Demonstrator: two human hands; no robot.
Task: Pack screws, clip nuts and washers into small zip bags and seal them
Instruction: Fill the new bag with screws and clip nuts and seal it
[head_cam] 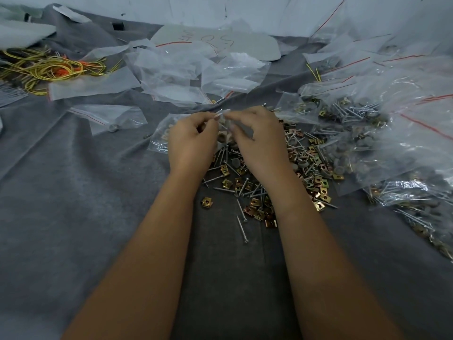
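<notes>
Hand-packing workspace, grey cloth (73, 192) strewn with loose screws (241, 225), zip bags (171, 67)

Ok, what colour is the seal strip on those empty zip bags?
Red, a thin line along the mouth of each zip bag, clearest in the head view.

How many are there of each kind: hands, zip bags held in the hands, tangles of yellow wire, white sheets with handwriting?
Hands: 2, left hand and right hand
Held zip bag: 1
Yellow wire tangle: 1
Handwritten sheet: 1
Total: 5
</notes>
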